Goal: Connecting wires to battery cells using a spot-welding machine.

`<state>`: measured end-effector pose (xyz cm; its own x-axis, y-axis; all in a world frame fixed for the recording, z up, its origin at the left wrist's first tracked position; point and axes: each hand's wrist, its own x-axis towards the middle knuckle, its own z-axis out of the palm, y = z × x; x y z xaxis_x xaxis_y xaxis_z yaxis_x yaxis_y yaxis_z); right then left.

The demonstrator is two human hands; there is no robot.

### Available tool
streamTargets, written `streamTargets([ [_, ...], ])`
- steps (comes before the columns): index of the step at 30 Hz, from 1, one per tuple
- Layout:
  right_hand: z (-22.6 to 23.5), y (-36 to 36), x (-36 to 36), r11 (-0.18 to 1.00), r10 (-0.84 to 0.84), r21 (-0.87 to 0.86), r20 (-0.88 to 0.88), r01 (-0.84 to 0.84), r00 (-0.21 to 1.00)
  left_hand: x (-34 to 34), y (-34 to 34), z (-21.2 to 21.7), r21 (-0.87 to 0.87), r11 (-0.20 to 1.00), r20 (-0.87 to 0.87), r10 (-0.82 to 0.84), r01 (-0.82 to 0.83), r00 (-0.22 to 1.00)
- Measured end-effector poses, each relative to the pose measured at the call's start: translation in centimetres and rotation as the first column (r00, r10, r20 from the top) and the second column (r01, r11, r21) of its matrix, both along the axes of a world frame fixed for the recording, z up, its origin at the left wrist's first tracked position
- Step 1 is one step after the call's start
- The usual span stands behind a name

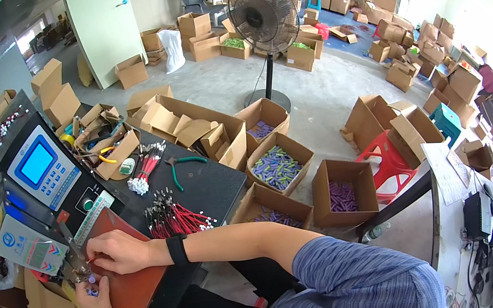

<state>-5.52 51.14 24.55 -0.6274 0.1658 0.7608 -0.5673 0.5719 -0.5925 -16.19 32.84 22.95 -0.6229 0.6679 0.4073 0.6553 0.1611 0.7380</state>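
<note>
At the lower left, both of my hands work under the head of a benchtop spot welder (32, 248). My left hand (96, 306) is closed round a small purple cylindrical battery cell (92, 290), its end turned up toward the welder's metal tips. Just above it and to the right, my right hand (120, 252) is pinched close to those tips; what lies between its fingers is too small to make out. Beneath the hands is a reddish-brown mat (134, 286). Beside my right wrist lies a bundle of red and black wires with white connectors (175, 219).
A control unit with a blue screen (37, 163) stands behind the welder. Green-handled pliers (177, 173), a second wire bundle (146, 165) and a tool box (108, 155) share the black bench. Cartons of green and purple cells (279, 168) line its far side, near a standing fan (264, 19).
</note>
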Motion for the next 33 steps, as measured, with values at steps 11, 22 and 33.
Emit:
streamTargets([
  [11,0.6,0.1,0.5,0.998,0.062,-0.028,-0.018,-0.063,0.998,0.3,0.4,0.4,-0.012,0.999,-0.161,-0.034,0.032,0.986],
  [22,-0.6,0.1,-0.5,0.999,-0.039,0.005,-0.028,0.039,0.999,1.5,1.0,1.4,-0.025,0.998,-0.224,-0.064,0.06,0.972],
  [33,0.3,0.0,0.2,0.989,-0.108,0.094,-0.041,0.112,0.993,1.0,0.5,1.3,-0.108,0.994,-0.024,0.011,-0.013,1.0],
])
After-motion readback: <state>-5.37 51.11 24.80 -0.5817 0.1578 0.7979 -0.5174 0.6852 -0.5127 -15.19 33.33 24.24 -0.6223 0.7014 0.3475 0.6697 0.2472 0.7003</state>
